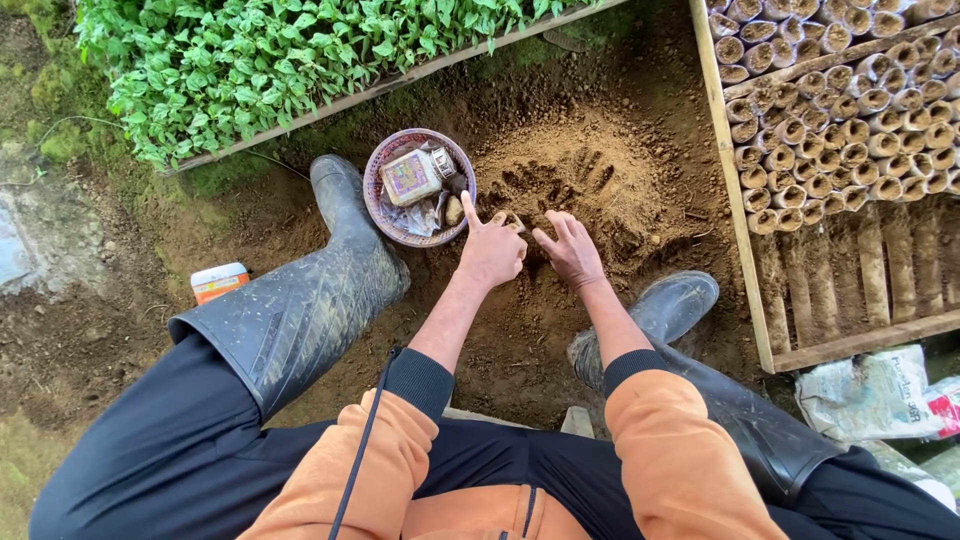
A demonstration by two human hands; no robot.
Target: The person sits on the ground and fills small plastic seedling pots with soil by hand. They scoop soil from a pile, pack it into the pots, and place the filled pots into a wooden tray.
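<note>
Both my hands rest on a mound of loose brown soil (600, 190) on the ground between my rubber boots. My left hand (490, 250) has its thumb sticking up and its fingers curled around a small soil-coloured roll (516, 220) at the mound's edge. My right hand (572, 248) lies beside it, fingers apart and pressed down into the earth, almost touching the left hand. Finger furrows mark the mound just beyond my hands.
A round purple basket (375, 190) with packets stands by my left boot (320, 290). To the right, a wooden frame (735, 200) holds several rows of soil-filled paper pots (850, 120). A seedling bed (280, 60) fills the top left. An orange-and-white box (218, 282) and plastic bags (880, 395) lie on the ground.
</note>
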